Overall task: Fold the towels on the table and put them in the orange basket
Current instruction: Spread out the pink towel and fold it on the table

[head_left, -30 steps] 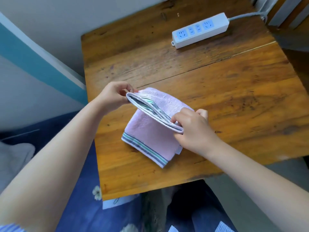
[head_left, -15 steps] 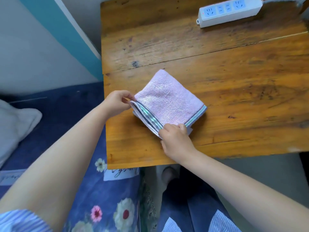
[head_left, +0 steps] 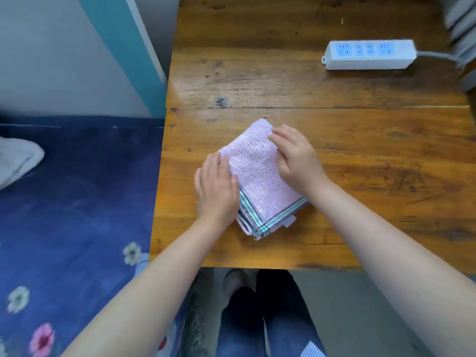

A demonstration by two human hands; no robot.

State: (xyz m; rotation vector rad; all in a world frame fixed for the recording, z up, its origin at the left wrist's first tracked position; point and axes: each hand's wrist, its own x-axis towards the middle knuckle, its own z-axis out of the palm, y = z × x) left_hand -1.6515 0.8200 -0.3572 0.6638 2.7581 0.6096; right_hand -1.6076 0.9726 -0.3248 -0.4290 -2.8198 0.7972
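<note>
**Folded pink towel under two flat hands**

A small pink towel lies folded into a thick square on a wooden table, turned like a diamond near the table's middle, toward the near edge. Its striped border and loose layered edges point to 6 o'clock; the smooth fold sits toward 12.

The left hand lies palm down on the towel's 9 o'clock edge, fingers together and flat, gripping nothing. The right hand rests on the 2 o'clock side, fingers slightly spread and flat, also gripping nothing.

The towel looks soft, light and limp, not slippery or fragile. Lifted by one corner, it would likely fall open. A better hold seems to be pinching all layers at opposite sides, or scooping beneath.

A white power strip lies at 1 o'clock, well apart. No orange basket is visible.
</note>
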